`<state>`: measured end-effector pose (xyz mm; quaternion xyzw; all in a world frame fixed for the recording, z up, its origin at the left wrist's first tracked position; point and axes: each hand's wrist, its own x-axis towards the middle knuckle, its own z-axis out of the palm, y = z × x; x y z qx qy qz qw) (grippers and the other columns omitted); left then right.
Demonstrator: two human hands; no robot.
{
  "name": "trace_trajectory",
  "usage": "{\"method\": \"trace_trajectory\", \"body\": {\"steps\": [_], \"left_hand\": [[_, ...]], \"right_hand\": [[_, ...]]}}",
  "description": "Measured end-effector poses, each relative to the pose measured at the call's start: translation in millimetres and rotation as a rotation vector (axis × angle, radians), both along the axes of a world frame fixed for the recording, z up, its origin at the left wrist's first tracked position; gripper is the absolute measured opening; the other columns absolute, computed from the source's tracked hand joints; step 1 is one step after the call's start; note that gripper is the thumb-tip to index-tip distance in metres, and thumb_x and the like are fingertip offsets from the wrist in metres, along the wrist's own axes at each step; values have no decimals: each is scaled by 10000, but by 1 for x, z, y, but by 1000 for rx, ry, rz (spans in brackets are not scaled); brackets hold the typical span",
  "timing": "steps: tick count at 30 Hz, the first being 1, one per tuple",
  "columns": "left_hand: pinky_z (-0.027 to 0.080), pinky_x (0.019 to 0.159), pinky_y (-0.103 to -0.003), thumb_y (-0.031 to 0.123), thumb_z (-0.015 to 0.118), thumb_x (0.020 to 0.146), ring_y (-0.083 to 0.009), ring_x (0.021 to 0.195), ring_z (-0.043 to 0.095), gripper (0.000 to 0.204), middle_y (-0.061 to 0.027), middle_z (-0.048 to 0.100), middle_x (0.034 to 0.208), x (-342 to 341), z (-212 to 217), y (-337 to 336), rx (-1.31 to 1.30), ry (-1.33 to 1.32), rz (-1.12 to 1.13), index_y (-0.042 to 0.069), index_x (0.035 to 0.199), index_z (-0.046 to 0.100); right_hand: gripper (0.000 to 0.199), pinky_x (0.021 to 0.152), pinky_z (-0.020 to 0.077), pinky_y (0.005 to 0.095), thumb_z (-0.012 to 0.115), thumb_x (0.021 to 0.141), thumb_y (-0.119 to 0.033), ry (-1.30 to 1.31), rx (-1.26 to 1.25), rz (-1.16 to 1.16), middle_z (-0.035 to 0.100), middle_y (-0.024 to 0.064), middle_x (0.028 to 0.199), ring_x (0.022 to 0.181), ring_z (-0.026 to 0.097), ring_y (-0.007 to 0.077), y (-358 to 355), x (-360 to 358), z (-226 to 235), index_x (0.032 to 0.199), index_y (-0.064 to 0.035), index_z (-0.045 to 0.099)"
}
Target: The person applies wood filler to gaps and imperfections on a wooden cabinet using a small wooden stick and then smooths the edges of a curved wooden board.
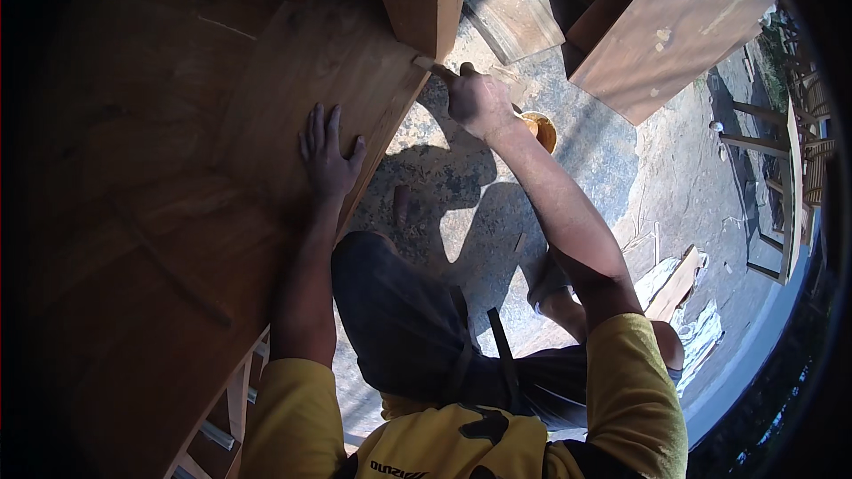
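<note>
A large brown wooden panel (266,115) fills the left side, partly in deep shadow. My left hand (330,155) lies flat on it near its edge, fingers spread. Beyond that, my right hand (482,105) is closed round a short hand tool with a pale, flat tip (424,62). Its tip touches or nearly touches the panel's edge, beside the foot of an upright wooden board (430,0). Whether the tool is a brush or a scraper, I cannot tell. Partly hidden behind my right wrist stands a round container (541,130) with orange-brown stuff inside.
A large wooden box-like piece (670,31) stands at the far right, with a flat board (513,18) to its left. Wooden frames (781,168) stand along the right. Wood scraps and pale sheets (688,306) lie on the stained concrete floor (586,160).
</note>
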<state>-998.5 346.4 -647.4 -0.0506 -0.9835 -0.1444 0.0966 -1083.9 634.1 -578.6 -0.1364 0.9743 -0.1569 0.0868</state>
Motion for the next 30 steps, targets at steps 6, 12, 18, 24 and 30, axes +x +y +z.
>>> {"method": "trace_trajectory", "body": {"steps": [6, 12, 18, 24, 30], "left_hand": [[266, 1155, -627, 422, 642, 910, -374, 1472, 339, 718, -185, 341, 1601, -1, 0, -5, -9, 12, -11, 155, 1534, 409], [262, 1156, -626, 422, 644, 908, -374, 1474, 334, 718, -186, 335, 1604, 0, -1, -6, -2, 14, -12, 153, 1532, 411], [246, 1167, -623, 414, 653, 906, -370, 1479, 324, 717, -182, 331, 1608, 2, -3, 0, 16, 0, -16, 155, 1530, 413], [291, 1148, -624, 426, 663, 893, -354, 1469, 352, 698, -173, 368, 1587, 2, 0, -8, -43, 32, 0, 163, 1503, 449], [303, 1142, -624, 429, 664, 891, -341, 1473, 351, 696, -160, 372, 1587, -1, -8, 0, -54, 65, 18, 170, 1502, 453]], "right_hand": [[399, 777, 595, 441, 506, 933, -134, -26, 163, 70, 700, 160, 946, 909, 727, 305, -7, -18, 16, 1305, -137, 649], [328, 790, 598, 442, 496, 942, -126, 5, 98, 14, 729, 193, 948, 918, 737, 323, -16, -8, 24, 1189, -124, 711], [224, 769, 596, 437, 586, 862, -100, -258, 112, -19, 711, 200, 923, 894, 726, 349, 22, -5, 50, 1014, -27, 733], [174, 778, 563, 475, 601, 828, -103, -247, 240, -51, 699, 221, 827, 854, 700, 391, 124, 23, 97, 923, -42, 733], [187, 742, 592, 462, 571, 882, -110, -225, 425, -35, 717, 214, 879, 873, 725, 376, 142, 58, 27, 913, -57, 747]]}}
